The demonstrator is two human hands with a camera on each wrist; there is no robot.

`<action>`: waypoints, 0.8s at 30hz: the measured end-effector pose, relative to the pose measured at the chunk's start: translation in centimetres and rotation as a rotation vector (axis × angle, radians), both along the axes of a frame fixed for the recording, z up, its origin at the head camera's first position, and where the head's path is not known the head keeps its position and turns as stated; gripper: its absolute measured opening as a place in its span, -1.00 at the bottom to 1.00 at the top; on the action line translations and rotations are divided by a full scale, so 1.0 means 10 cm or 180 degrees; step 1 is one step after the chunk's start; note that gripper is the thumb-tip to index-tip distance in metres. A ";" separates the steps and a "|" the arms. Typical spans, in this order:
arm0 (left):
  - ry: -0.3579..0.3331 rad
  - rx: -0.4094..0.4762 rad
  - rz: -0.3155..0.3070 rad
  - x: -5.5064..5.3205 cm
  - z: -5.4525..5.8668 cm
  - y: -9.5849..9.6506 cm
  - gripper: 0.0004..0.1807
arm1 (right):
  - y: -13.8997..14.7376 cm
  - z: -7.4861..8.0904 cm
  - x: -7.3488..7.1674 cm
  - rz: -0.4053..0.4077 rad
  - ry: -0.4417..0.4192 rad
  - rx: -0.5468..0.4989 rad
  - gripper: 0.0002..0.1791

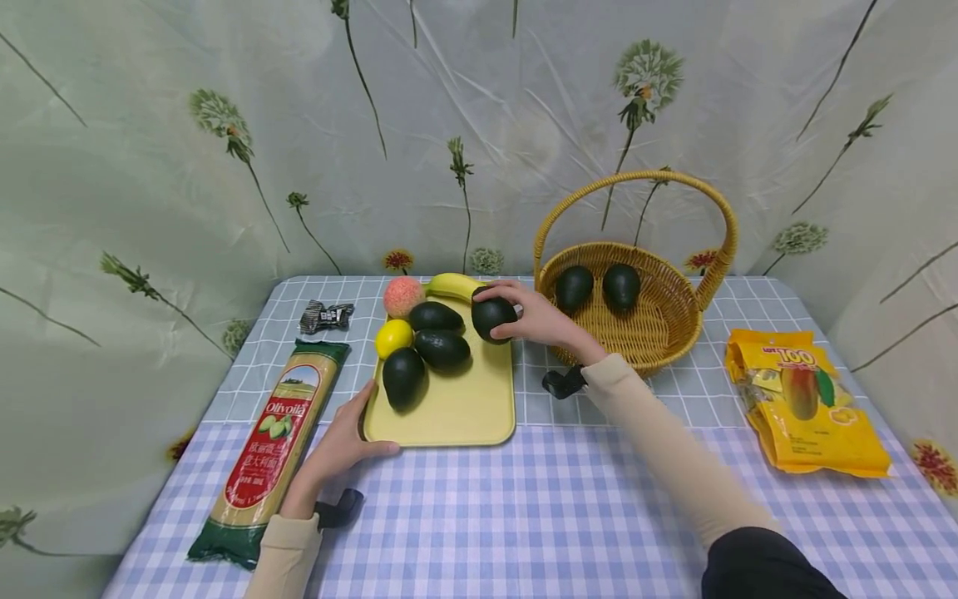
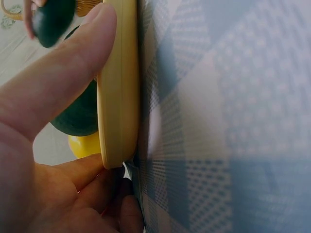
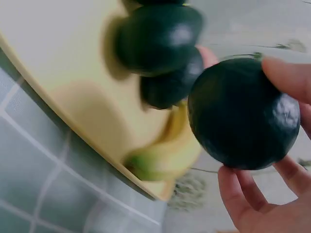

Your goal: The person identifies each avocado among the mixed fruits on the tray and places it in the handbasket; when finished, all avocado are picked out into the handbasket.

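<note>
My right hand [image 1: 524,312] grips a dark green avocado [image 1: 491,314] above the right side of the yellow tray [image 1: 471,416]. The right wrist view shows thumb and fingertips round this avocado [image 3: 243,114], clear of the tray. At the tray's front left corner, my left hand [image 1: 348,437] holds the rim, with its thumb [image 2: 73,68] along the front edge and its fingers at the left side. On the tray lie three more avocados [image 1: 442,349], a yellow lemon [image 1: 393,339], a peach [image 1: 403,297] and a banana [image 1: 452,286].
A wicker basket [image 1: 629,333] with a tall handle stands back right, two avocados [image 1: 621,287] inside. A spaghetti pack [image 1: 273,449] lies left of the tray, with a small black wrapped packet [image 1: 326,317] behind it. At far right lies a yellow candy bag [image 1: 812,403].
</note>
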State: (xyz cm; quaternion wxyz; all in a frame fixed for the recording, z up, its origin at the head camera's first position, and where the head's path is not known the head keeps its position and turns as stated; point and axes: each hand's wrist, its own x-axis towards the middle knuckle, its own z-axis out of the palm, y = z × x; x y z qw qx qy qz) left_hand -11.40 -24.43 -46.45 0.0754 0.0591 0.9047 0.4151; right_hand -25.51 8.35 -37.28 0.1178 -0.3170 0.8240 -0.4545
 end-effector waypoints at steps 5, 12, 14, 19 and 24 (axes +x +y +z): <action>-0.0001 -0.0007 -0.0004 0.00 0.00 0.00 0.27 | 0.34 0.18 0.09 0.0004 -0.0239 -0.0253 -0.43; -0.0036 0.0002 0.0015 0.00 0.01 0.00 0.27 | 0.91 0.24 0.13 -0.0205 -0.0320 -0.0274 -0.38; -0.0032 0.0003 0.0016 0.00 0.01 0.00 0.27 | 1.09 0.22 0.11 -0.0349 -0.0275 -0.0222 -0.37; 0.0014 0.0008 -0.0005 0.00 0.00 0.00 0.27 | 1.53 0.14 0.07 -0.0795 -0.0313 -0.0097 -0.37; 0.0055 0.0018 -0.0030 0.00 0.00 0.00 0.27 | 1.85 0.10 0.07 -0.1167 -0.0363 0.0085 -0.36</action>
